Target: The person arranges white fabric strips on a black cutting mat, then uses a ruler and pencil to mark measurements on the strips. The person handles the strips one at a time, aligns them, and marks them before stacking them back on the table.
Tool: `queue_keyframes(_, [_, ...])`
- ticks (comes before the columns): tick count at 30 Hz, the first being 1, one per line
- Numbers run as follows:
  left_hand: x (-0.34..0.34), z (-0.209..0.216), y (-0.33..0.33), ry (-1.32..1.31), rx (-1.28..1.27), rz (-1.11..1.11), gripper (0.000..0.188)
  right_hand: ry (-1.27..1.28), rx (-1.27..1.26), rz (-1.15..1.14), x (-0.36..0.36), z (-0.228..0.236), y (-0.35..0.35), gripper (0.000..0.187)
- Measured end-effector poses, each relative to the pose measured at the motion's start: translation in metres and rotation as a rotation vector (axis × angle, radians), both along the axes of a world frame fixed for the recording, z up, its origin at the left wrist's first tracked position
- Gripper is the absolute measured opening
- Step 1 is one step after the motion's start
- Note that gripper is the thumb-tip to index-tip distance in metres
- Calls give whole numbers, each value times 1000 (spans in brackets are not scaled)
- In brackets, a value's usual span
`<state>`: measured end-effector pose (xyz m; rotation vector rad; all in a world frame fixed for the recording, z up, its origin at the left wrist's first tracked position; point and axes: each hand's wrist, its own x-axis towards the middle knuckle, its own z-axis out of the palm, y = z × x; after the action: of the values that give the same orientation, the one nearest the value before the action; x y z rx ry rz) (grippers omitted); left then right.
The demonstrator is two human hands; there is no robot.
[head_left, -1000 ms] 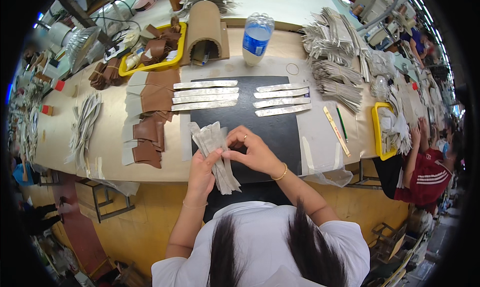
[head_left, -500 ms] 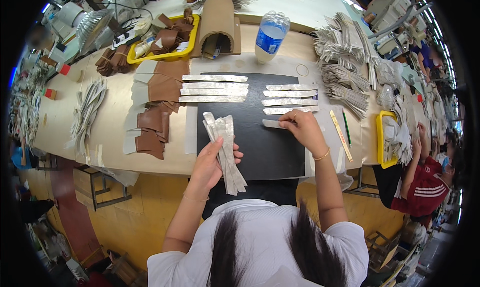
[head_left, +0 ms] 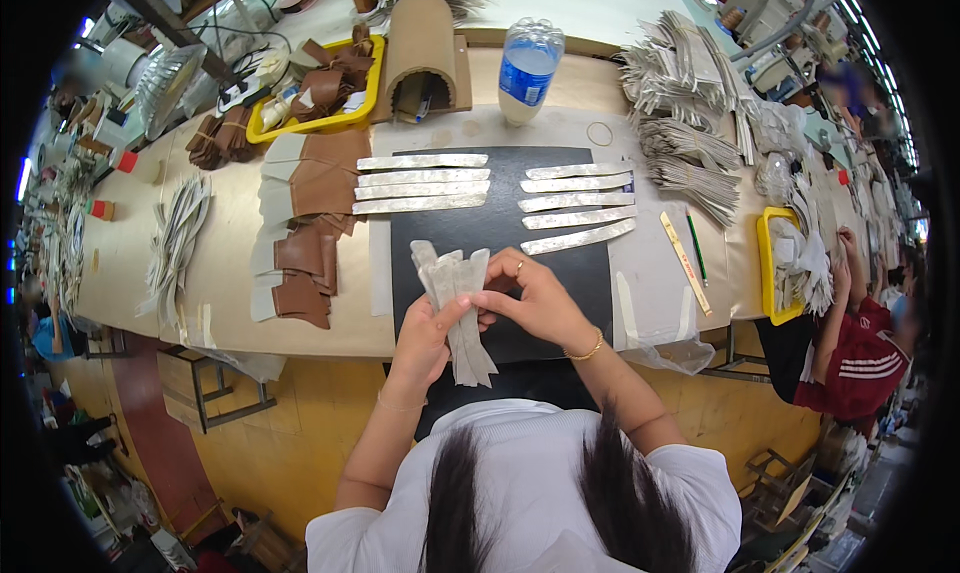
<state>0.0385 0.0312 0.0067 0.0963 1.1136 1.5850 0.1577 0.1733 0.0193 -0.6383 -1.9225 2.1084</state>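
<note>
A fanned bunch of pale grey-white strips [head_left: 466, 351] is held in front of me, above the near edge of a black mat [head_left: 585, 303]. My left hand [head_left: 425, 335] is closed around the bunch, its thumb lying across the front. My right hand [head_left: 535, 301] meets it from the right, thumb and fingers pinching at the strips near the left thumb. On the mat's right side several whitish strips [head_left: 578, 201] lie in a spaced row. More strips [head_left: 422, 190] lie in a second row at the mat's upper left.
Brown pieces with pale ends [head_left: 330, 188] overlap left of the mat. Beyond it stand a bottle [head_left: 528, 78], a brown arched form [head_left: 422, 33] and a yellow tray [head_left: 372, 98]. Strip bundles [head_left: 690, 163], a green pencil [head_left: 697, 248] and a co-worker in red [head_left: 860, 358] are at right.
My right hand has left the strip it was setting down at the mat's right and come to the bunch in my left hand. That strip now lies uncovered, slightly slanted.
</note>
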Motion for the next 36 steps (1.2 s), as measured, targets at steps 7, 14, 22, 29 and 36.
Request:
queue_keyframes(7, [2,-7,-6,10,12,217,26,227,-480,-176,20,-8,12,10])
queue_keyframes(14, [-18,-11,-18,-10,-52,195,26,-82,476,-311,87,37,76,12])
queue_keyframes(22, [-8,-2,-10,-35,-73,128,28,-317,1180,-179,58,-28,56,17])
queue_keyframes(29, [-7,-10,-12,-32,-117,104,27,-315,1230,-254,75,-42,55,20])
queue_keyframes(36, [-5,-3,0,-24,-91,81,24,-128,1292,-197,75,-57,82,14])
